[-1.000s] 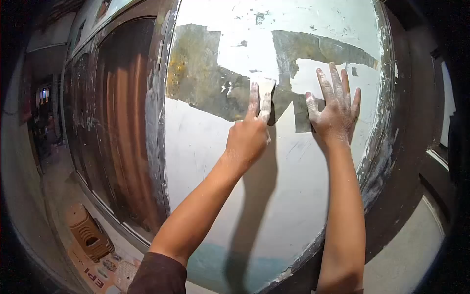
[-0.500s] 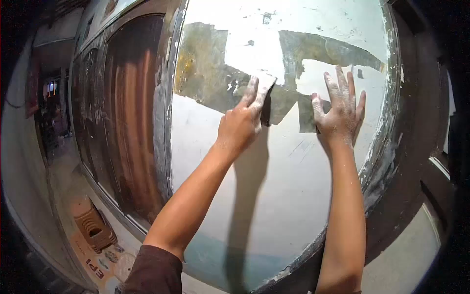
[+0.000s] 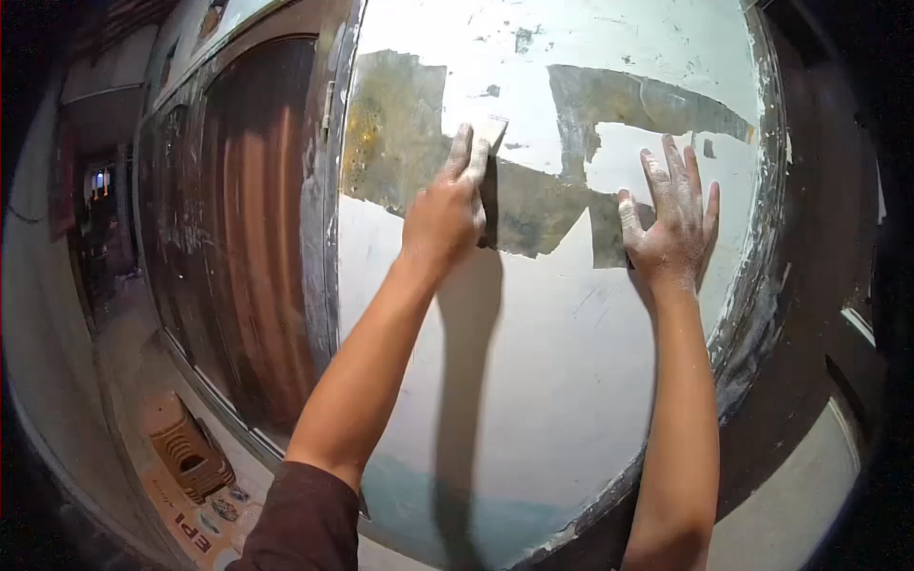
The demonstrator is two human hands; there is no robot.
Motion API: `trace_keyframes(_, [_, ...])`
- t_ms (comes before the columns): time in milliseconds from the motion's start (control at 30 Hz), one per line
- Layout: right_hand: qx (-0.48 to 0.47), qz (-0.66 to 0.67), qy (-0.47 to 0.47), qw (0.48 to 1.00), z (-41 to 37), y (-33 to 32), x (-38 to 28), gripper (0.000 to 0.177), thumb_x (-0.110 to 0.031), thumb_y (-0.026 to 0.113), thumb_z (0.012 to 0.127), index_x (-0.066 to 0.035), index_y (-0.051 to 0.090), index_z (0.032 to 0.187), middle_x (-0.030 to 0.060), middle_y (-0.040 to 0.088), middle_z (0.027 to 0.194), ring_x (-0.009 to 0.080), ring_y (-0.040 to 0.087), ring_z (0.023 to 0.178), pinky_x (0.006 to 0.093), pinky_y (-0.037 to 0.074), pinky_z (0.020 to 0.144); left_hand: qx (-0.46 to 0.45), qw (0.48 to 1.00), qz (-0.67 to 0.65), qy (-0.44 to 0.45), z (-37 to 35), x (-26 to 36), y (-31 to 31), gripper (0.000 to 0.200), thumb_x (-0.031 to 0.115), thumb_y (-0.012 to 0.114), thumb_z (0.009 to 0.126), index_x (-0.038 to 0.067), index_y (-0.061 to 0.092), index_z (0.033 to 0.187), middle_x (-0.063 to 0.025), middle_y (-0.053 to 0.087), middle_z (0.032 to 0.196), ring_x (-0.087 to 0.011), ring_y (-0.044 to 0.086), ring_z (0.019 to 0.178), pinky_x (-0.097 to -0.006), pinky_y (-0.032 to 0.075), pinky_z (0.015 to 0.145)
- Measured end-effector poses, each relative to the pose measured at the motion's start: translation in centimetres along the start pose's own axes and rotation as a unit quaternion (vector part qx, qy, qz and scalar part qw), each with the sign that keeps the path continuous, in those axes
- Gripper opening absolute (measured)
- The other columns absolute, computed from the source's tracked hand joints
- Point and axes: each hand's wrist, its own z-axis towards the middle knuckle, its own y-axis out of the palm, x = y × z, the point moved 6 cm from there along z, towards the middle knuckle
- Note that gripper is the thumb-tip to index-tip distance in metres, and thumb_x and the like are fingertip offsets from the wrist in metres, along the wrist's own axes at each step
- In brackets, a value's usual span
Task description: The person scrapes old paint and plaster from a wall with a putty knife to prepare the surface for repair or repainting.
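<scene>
Left hand (image 3: 443,214) presses a scraper (image 3: 488,133) to the panel (image 3: 533,362), blade just above its fingers (image 3: 461,154). Right hand (image 3: 671,228) lies flat beside.

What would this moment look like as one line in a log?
left hand: grips scraper, blade on panel | right hand: open, flat on panel | dark patch: beside blade

1. Red capitals "EPI" stand on a light printed sheet (image 3: 195,539) lying flat on the floor at lower left, just beside a brown stool (image 3: 186,457). The letters appear turned at an angle.
2. The smaller markings on the same sheet are too small to read.
</scene>
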Motion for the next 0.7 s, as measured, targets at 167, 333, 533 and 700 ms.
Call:
trace_keyframes(167, [0.003, -0.016, -0.003, 1.0, -0.1, 0.3, 0.1, 0.056, -0.043, 0.064, 0.094, -0.028, 0.058, 0.148, -0.004, 0.038, 0.168, 0.0193, 0.025, 0.159, 0.0571, 0.013, 0.129, -0.031, 0.999, -0.035, -0.025, -0.9, 0.1, -0.5, 0.069, -0.003, 0.053, 0.088, 0.016, 0.051, 0.154, -0.0063, 0.035, 0.168, -0.0411, 0.065, 0.121, -0.0473, 0.056, 0.095])
trace_keyframes(333, [-0.039, -0.028, -0.101, 0.994, 0.3, 0.3, -1.8, 0.062, -0.042, 0.065, 0.094, -0.03, 0.052, 0.153, -0.003, 0.036, 0.169, 0.0225, 0.025, 0.159, 0.0597, 0.012, 0.129, -0.047, 0.999, -0.022, -0.013, -1.2, -1.2, -1.1, 0.077, -0.003, 0.056, 0.082, 0.021, 0.051, 0.155, -0.0015, 0.033, 0.17, -0.0376, 0.068, 0.116, -0.0458, 0.059, 0.092])
trace_keyframes(533, [-0.064, -0.05, -0.093, 0.992, 1.3, 0.8, -4.2, 0.071, -0.05, 0.066, 0.093, -0.038, 0.042, 0.159, -0.0078, 0.032, 0.171, 0.021, 0.024, 0.159, 0.0595, 0.008, 0.129, -0.054, 0.997, -0.041, -0.026, -0.7, -2.1, -1.2, 0.073, -0.002, 0.056, 0.082, 0.02, 0.055, 0.152, 0.0018, 0.034, 0.169, -0.0373, 0.07, 0.112, -0.0462, 0.059, 0.089])
trace_keyframes(700, [-0.065, -0.029, -0.081, 0.994, 1.3, 0.7, -4.1, 0.071, -0.047, 0.068, 0.092, -0.038, 0.044, 0.158, -0.0068, 0.035, 0.169, 0.0212, 0.025, 0.159, 0.0584, 0.008, 0.13, -0.067, 0.997, -0.014, -0.024, -1.1, -2.7, -0.7, 0.071, -0.001, 0.055, 0.085, 0.02, 0.053, 0.153, 0.0039, 0.032, 0.17, -0.0389, 0.069, 0.113, -0.0467, 0.059, 0.089])
